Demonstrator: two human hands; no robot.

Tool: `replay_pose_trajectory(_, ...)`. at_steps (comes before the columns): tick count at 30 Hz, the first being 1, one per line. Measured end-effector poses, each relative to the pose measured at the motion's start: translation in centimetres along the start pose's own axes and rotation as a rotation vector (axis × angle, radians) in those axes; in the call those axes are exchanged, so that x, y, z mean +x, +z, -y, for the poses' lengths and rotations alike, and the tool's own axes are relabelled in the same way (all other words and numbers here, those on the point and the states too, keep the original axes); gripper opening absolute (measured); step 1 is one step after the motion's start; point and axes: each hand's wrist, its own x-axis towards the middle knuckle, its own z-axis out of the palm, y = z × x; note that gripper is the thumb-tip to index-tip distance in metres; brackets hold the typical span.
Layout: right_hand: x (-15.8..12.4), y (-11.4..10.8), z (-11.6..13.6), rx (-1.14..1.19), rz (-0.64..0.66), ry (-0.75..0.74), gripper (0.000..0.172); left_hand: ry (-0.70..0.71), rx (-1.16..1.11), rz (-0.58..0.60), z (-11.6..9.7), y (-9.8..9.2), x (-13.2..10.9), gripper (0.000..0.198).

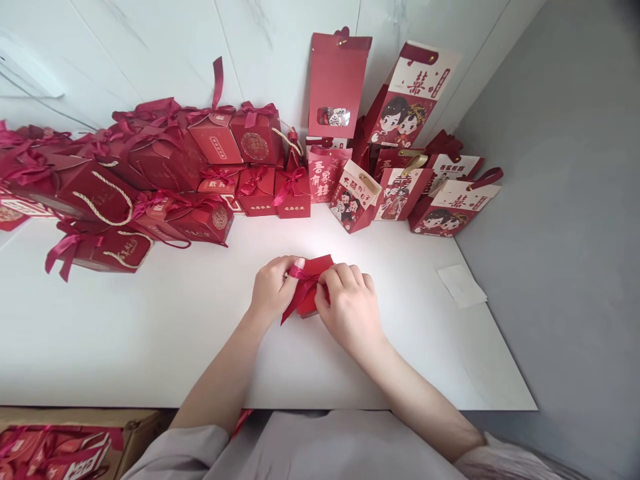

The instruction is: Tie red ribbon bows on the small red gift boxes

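Note:
A small red gift box (323, 264) sits on the white table, partly covered by my hands. Across its top lies a dark red satin ribbon (303, 288) tied in a bow, one tail hanging over the near left side. My left hand (275, 285) pinches the bow's left loop between thumb and fingers. My right hand (350, 303) closes on the ribbon near the knot at the box's right side. The fingertips of the right hand partly hide the knot and the right loop.
Red gift boxes with ribbons and rope handles (165, 163) are piled along the back left. Printed red and white paper bags (395, 193) stand at the back right. A white paper piece (461, 285) lies near the right edge. Below left, a cardboard carton (143, 433) holds more red packaging.

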Motion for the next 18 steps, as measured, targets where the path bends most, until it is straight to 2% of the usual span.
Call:
replay_pose_trajectory(4,-0.1,0.3,-0.3,0.044,-0.072,-0.047,0.013,-0.029,0.009,0.012,-0.1,-0.1,0.0,0.041)
replay_pose_trajectory(10,-0.3,0.4,-0.9,0.152,-0.091,-0.052,0.012,-0.084,-0.03,0.018,-0.1,-0.1,0.2,0.036)
replay_pose_trajectory(18,-0.5,0.6,-1.7,0.264,-0.175,-0.003,0.012,-0.051,0.118,0.006,-0.2,-0.1,0.0,0.042)
